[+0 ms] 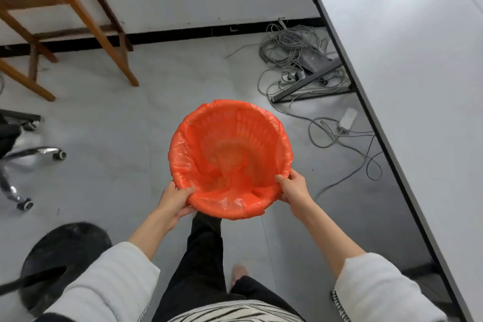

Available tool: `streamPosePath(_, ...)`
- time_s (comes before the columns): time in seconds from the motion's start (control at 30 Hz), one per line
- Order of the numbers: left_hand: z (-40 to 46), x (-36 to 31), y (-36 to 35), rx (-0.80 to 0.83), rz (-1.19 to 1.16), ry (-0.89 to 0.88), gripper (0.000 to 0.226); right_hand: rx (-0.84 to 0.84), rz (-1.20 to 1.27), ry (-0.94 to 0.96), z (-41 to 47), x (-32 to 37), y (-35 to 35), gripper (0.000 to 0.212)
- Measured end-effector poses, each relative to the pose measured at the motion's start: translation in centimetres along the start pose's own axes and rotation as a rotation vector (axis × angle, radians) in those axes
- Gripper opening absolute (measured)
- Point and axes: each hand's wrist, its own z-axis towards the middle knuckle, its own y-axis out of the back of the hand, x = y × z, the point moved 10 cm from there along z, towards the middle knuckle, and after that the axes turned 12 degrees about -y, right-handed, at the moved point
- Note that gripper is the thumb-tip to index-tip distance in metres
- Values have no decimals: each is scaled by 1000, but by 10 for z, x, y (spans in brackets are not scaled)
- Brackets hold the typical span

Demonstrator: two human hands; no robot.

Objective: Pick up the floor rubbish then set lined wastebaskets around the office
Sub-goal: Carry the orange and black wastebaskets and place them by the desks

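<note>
- The orange-lined wastebasket (230, 157) is held between both hands above the grey floor (109, 123), its mouth tipped up toward the camera.
- The left hand (174, 200) and right hand (295, 188) each grip the near rim, thumbs hooked inside.
- Beyond the right hand lie tangled cables (292, 44) beside a white desk (407, 65); a wooden chair (78, 15) stands beyond the left.

Person seen from above. Both forearms bare below pushed-up pale grey-white sleeves (115, 280), soft knit, faintly ribbed. Right cuff (339, 303) edged with dark patterned trim. Top (235, 312) at waist: white with irregular black stripes. Trousers (203, 256) black, loose-legged. One foot visible, light-coloured shoe (239, 273), blurred.
</note>
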Motion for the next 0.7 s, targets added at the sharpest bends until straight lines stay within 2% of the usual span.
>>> streamPosePath(0.13,90,-70,-27,48,-18,11,32,-92,57,-18,55,78,-19,19)
streamPosePath(0.33,226,-162,-73,37,174,34,20,-95,103,-60,142,190,-33,16)
streamPosePath(0.5,326,-185,-131,127,232,81,24,-71,170,-144,245,246,-31,19)
streamPosePath(0.7,467,-160,-187,70,214,148,24,-4,291,-329,395,269,-44,33)
